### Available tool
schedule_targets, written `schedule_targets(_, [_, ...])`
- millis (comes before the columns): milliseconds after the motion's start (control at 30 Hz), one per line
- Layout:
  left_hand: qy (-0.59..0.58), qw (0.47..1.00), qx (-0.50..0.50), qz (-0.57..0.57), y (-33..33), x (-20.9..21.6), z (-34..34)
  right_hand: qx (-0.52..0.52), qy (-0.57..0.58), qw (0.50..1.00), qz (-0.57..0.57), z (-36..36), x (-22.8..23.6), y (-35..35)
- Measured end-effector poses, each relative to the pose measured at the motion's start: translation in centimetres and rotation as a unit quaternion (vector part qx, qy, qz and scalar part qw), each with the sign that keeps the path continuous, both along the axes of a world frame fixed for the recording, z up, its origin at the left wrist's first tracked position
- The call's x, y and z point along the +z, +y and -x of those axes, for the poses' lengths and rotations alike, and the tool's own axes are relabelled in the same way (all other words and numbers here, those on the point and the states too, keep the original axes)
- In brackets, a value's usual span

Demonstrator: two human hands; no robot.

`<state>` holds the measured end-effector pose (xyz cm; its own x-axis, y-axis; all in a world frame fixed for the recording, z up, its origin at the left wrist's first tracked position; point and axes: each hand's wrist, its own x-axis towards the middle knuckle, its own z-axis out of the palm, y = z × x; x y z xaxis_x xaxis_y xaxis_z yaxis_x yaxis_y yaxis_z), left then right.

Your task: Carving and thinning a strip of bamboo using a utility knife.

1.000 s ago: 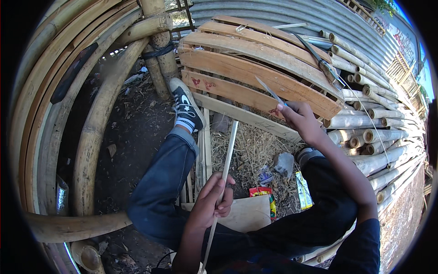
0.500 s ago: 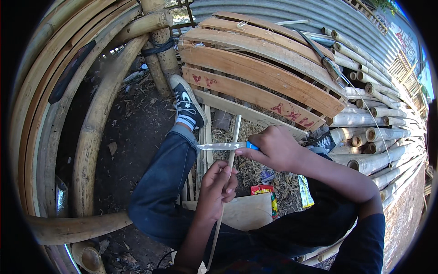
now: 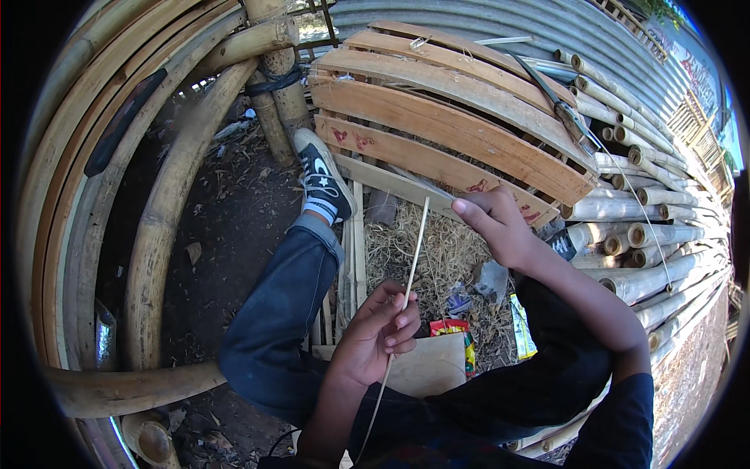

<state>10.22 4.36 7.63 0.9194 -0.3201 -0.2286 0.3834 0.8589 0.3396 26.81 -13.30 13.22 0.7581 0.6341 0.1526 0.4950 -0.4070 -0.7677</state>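
Note:
My left hand (image 3: pixel 373 332) pinches a thin pale bamboo stick (image 3: pixel 416 250) between thumb and fingers. The stick slants from my lap up toward the crate, its upper end free. To the right of that tip, my right hand (image 3: pixel 501 227) is closed round the knife, with the thumb stretched along it. The knife's blade (image 3: pixel 428 185) points up and left, seen nearly edge-on against the crate's lowest slat. Its blue handle is hidden inside my fist. Blade and stick look apart.
A slatted wooden crate (image 3: pixel 453 129) stands ahead, with a sheathed long blade (image 3: pixel 574 121) on its right side. Bamboo poles (image 3: pixel 648 234) are stacked at right. A flat board (image 3: pixel 426 366), red and yellow wrappers (image 3: pixel 453 327) and dry shavings (image 3: pixel 398 250) lie between my legs. Thick bamboo (image 3: pixel 156 227) curves at left.
My right hand has moved up and right with the knife, off the stick. The blade has turned from level to slanting. My left hand and the stick have shifted slightly right.

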Motion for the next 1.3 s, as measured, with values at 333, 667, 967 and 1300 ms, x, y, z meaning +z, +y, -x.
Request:
schedule_targets(333, [-0.016, 0.995, 0.069, -0.067, -0.3, -0.1, 0.6, 0.122, -0.118, 0.982, 0.084, 2.2, -0.5, 1.6])
schedule_targets(667, [0.001, 0.998, 0.046, -0.050, -0.1, -0.8, 1.5, 0.088, -0.125, 0.968, 0.200, 2.9, -2.7, 2.5])
schedule_targets(967, [-0.022, 0.979, 0.080, -0.187, -0.6, 0.2, 1.5, -0.073, 0.012, 0.995, 0.060, 1.4, -1.5, 1.5])
schedule_targets(1300, [-0.022, 0.933, 0.169, -0.316, -1.2, -0.1, 1.2, 0.150, -0.256, 0.943, 0.149, 3.5, -1.6, 2.4])
